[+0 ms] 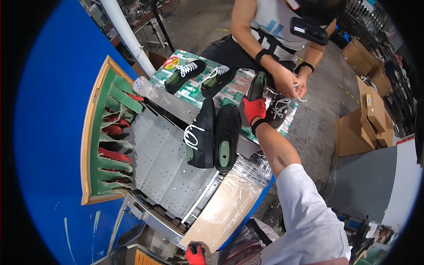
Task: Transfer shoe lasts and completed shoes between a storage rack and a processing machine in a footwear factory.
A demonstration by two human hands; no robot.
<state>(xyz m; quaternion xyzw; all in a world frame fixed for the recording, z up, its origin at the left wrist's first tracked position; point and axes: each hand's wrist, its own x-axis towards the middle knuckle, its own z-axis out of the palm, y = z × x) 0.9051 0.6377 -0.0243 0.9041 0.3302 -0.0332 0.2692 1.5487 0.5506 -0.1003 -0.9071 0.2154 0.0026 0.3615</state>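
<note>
My right hand (255, 108), in a red glove, is closed around the side of a dark shoe (256, 88) with a green insert in its opening. My left hand (195, 255), in a red glove with dark fingertips, is low in the view by the end of a tan board (221, 207). Its fingers look curled; what they hold, if anything, cannot be made out. Between my hands, one black shoe with white laces (202, 137) lies on its side against another black shoe (225, 141) with a green insert. Both rest at the edge of a grey slatted conveyor (163, 154).
Across from me a person's hands (295, 86) pull the laces of a dark shoe (279, 110). Two black shoes (185, 74) stand on the green-and-white patterned table (176, 97), near a tape roll (141, 86). A wood-framed opening (88, 150) has hanging green strips. Cardboard boxes (364, 119) stand right.
</note>
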